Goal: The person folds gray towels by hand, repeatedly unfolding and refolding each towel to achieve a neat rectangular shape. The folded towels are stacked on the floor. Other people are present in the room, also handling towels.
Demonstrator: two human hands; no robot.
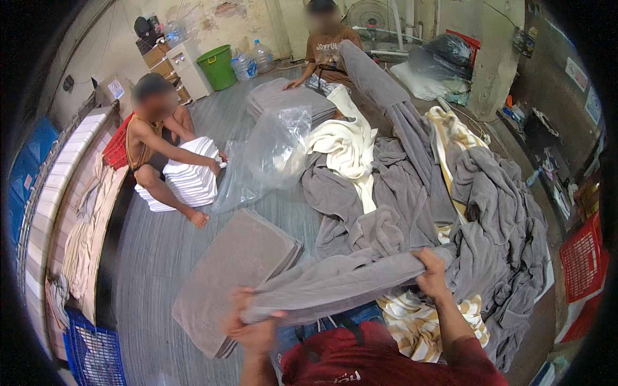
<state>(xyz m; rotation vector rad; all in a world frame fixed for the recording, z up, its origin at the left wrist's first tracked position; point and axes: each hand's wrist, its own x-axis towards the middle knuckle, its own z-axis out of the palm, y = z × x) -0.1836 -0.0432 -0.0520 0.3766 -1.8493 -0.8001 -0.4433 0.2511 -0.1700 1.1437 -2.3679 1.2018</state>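
A grey towel (333,282) is stretched across my lap, held by both hands. My left hand (253,318), somewhat blurred, grips its left end; my right hand (431,272) is closed on the other end. Just left of it lies a stack of folded grey towels (236,270) on the floor. Beyond and to the right spreads a heap of loose grey towels (502,212). A white towel (345,149) lies on part of the heap, and a yellow-and-white striped cloth (415,321) sits beside my right forearm.
At left, a person (154,125) holds a stack of white towels (193,169). Another person (328,53) sits at the back beside folded grey towels (285,99). A clear plastic bag (275,149) lies between them. Baskets stand at both sides, blue (96,352) and red (584,260).
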